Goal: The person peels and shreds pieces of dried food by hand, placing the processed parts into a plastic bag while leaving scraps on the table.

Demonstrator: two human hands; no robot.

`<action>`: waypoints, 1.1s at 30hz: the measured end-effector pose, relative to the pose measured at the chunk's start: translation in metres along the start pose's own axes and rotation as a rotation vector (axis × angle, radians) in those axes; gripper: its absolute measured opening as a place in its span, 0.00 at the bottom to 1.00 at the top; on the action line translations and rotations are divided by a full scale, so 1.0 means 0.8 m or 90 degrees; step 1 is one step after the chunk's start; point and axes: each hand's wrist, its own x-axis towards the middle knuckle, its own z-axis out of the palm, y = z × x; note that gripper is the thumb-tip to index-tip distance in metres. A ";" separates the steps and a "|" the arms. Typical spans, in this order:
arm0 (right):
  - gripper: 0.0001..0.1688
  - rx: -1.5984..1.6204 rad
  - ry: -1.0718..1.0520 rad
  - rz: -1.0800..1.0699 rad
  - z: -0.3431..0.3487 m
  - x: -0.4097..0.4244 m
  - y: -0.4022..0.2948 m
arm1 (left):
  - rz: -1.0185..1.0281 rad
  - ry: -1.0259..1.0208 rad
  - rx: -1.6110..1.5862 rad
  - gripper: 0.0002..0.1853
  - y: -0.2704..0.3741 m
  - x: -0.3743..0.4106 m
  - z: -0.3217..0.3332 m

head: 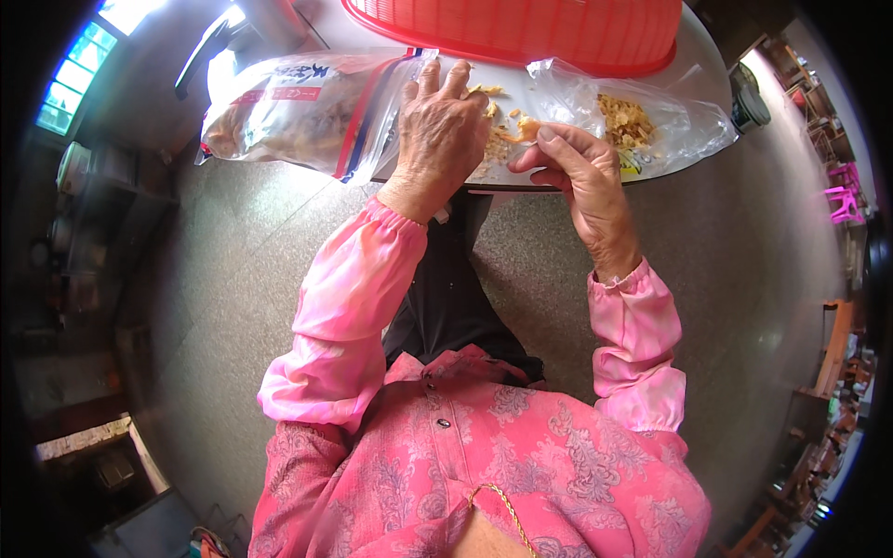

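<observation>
My right hand (582, 167) pinches a small yellowish-orange dried food piece (528, 130) between thumb and fingers, above the white tabletop's near edge. To its left my left hand (443, 115) is palm down with bent fingers beside more dried pieces (486, 91); what lies under its palm is hidden. Small crumbs (494, 150) are scattered between the hands. A large clear zip bag (279, 115) with brownish contents and printing lies left of my left hand. Right of my right hand, a thin clear plastic bag (687, 129) holds a clump of golden-brown pieces (624, 122).
A red plastic basket (516, 31) stands on the white table (704, 52) behind the hands. A metallic vessel with a black handle (202, 56) is at the back left. A dark container (748, 104) is beyond the table's right edge, and pink stools (844, 195) stand far right.
</observation>
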 end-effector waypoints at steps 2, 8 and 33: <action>0.12 0.000 -0.001 0.001 0.002 -0.001 0.003 | 0.005 -0.007 -0.041 0.10 -0.007 -0.003 0.007; 0.12 0.008 0.001 -0.013 0.003 -0.005 0.008 | -0.075 -0.083 -0.143 0.17 -0.009 -0.003 0.012; 0.11 -0.097 0.017 -0.079 0.031 -0.013 0.009 | -0.312 -0.156 -0.702 0.08 0.006 -0.024 -0.044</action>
